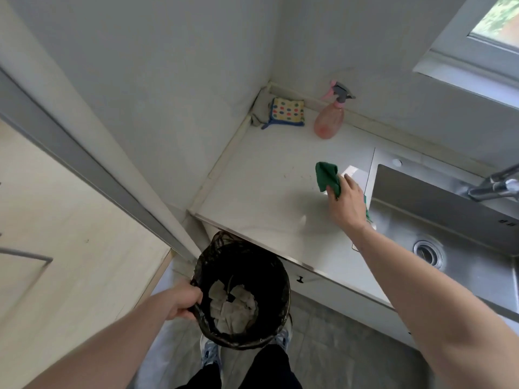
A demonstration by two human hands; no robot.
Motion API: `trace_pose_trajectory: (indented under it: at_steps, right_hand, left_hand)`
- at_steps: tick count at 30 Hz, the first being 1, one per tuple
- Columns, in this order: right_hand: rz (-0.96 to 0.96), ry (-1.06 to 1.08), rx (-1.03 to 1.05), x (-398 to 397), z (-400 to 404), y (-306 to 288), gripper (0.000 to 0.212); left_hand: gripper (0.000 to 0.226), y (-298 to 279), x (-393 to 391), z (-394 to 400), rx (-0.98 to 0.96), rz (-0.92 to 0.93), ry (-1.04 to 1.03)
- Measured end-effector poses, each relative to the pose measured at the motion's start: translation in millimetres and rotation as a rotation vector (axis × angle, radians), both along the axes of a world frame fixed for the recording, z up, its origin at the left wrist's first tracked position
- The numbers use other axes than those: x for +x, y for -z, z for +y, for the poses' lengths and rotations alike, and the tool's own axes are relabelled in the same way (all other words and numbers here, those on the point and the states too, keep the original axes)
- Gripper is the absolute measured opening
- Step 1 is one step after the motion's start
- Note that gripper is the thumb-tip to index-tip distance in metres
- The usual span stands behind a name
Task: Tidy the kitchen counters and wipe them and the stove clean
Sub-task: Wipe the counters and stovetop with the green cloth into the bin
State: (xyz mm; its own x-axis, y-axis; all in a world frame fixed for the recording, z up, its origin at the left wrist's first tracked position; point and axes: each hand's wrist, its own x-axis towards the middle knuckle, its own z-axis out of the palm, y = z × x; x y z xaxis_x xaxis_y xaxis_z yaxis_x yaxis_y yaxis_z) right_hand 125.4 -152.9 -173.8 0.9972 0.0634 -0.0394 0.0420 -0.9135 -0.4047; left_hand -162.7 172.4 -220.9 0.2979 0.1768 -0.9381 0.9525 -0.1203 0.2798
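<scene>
You are working the pale stone-look counter (266,192) to the left of the steel sink (438,220), and your right hand (344,203) is gripping a crumpled green cleaning cloth (327,176), fingers curled round its near end while the far end is lying on the counter just left of the sink's rim. The cloth is behaving as soft and limp, so judge it light and easily bunched; it is best held in a gathered wad under the palm, as you are doing, since a loose corner will likely trail. A few small reddish specks (289,175) are showing on the counter left of the cloth.

Your left hand (184,300) is holding the near-left rim of a round black-lined waste bin (244,293), fingers curled over the liner edge, and is keeping the bin below the counter's front edge, well left of the sink. Judge the bin light but its liner slippery; grip rim and liner together. Inside, pale crumpled papers (233,303) are lying at the bottom; the bin is far from full.

Beyond the sink's left side, by the wall, a pink translucent spray bottle (330,120) is standing upright, seemingly holding some liquid low down. A dotted yellow-and-blue cloth pad (288,110) is lying in the corner, further left. The sink basin is showing only its drain (428,252).
</scene>
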Motion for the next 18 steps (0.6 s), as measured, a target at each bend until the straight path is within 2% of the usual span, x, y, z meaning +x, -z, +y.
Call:
trace_pose_trajectory:
  at_steps: [5, 9, 18]
  right_hand:
    - [0.360, -0.035, -0.207, -13, 14, 30, 0.062]
    - [0.323, -0.051, -0.218, -37, 27, 33, 0.059]
    - [0.258, -0.259, -0.255, -119, 54, 22, 0.055]
  left_hand:
    - [0.025, 4, -1, -4, -0.025, 0.005, -0.033]
    - [0.024, 0, -3, -9, -0.046, -0.006, -0.072]
    - [0.022, -10, -4, -12, 0.011, -0.034, -0.035]
